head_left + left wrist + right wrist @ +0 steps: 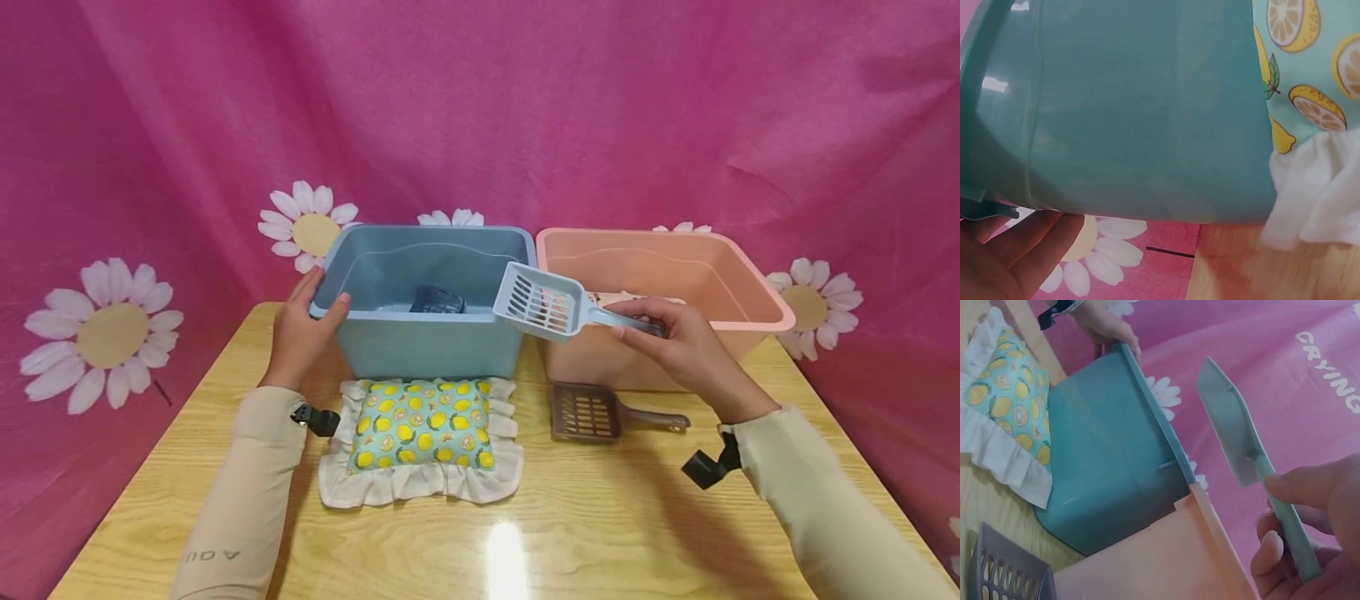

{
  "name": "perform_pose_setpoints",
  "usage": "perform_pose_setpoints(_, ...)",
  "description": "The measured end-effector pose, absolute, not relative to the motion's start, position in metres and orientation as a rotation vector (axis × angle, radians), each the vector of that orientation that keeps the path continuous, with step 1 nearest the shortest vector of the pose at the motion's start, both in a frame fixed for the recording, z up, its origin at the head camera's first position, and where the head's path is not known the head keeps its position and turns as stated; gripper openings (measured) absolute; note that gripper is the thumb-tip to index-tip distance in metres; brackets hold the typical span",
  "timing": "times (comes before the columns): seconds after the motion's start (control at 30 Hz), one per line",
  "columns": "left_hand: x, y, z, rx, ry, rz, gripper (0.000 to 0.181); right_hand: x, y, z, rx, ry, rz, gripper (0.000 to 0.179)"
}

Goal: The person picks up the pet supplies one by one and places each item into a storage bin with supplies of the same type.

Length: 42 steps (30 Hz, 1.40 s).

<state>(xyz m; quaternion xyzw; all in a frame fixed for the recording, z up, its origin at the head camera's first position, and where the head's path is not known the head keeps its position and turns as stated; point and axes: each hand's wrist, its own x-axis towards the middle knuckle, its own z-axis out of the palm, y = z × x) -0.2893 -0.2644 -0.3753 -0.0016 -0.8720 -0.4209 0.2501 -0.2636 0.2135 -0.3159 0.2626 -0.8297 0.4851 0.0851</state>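
In the head view, my right hand (pixel 678 337) grips the handle of a light blue litter scoop (pixel 542 302), held up over the front rims where the two boxes meet. Its slotted pan points left. My left hand (pixel 303 325) holds the left front corner of the blue litter box (pixel 427 346), thumb by the front rim and fingers along the left side. Inside that box lies a dark scoop (pixel 438 299), partly hidden by the front wall. The right wrist view shows the light blue scoop (pixel 1229 422) edge-on, its handle between thumb and fingers.
A pink litter box (pixel 645 367) stands right beside the blue one, with a white patterned item (pixel 626 297) inside. A brown scoop (pixel 588 412) lies before it on the wooden table (pixel 420 550). In front of the blue box is a lemon-print cushion (pixel 423 429) with white ruffles.
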Motion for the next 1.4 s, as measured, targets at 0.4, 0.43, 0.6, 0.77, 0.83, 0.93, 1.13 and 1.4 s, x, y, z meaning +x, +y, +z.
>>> perform_pose_setpoints(0.4,-0.285,-0.268,-0.381,0.005,-2.362,-1.160,0.068,-0.279,0.190,-0.309,0.712,-2.555,1.478,0.032)
perform_pose_setpoints(0.43,-0.285,-0.267,-0.381,0.002,-2.363,-1.164,0.068,-0.280,0.189,-0.308,0.691,-2.568,1.465,0.032)
perform_pose_setpoints(0.6,-0.288,-0.262,-0.381,0.012,-2.384,-1.212,0.071,-0.290,0.181,-0.302,0.646,-2.568,1.461,0.030)
perform_pose_setpoints(0.77,-0.288,-0.261,-0.378,0.026,-2.393,-1.216,0.071,-0.300,0.173,-0.296,0.685,-2.527,1.493,0.029)
perform_pose_setpoints(0.83,-0.288,-0.261,-0.377,0.016,-2.387,-1.206,0.070,-0.304,0.170,-0.294,0.697,-2.517,1.516,0.030)
perform_pose_setpoints(0.93,-0.287,-0.261,-0.375,0.003,-2.383,-1.207,0.069,-0.307,0.167,-0.293,0.684,-2.508,1.555,0.031)
perform_pose_setpoints(1.13,-0.286,-0.262,-0.374,0.007,-2.386,-1.210,0.069,-0.312,0.160,-0.291,0.649,-2.527,1.492,0.028)
perform_pose_setpoints(1.4,-0.285,-0.262,-0.374,0.004,-2.388,-1.204,0.069,-0.319,0.150,-0.288,0.634,-2.521,1.522,0.026)
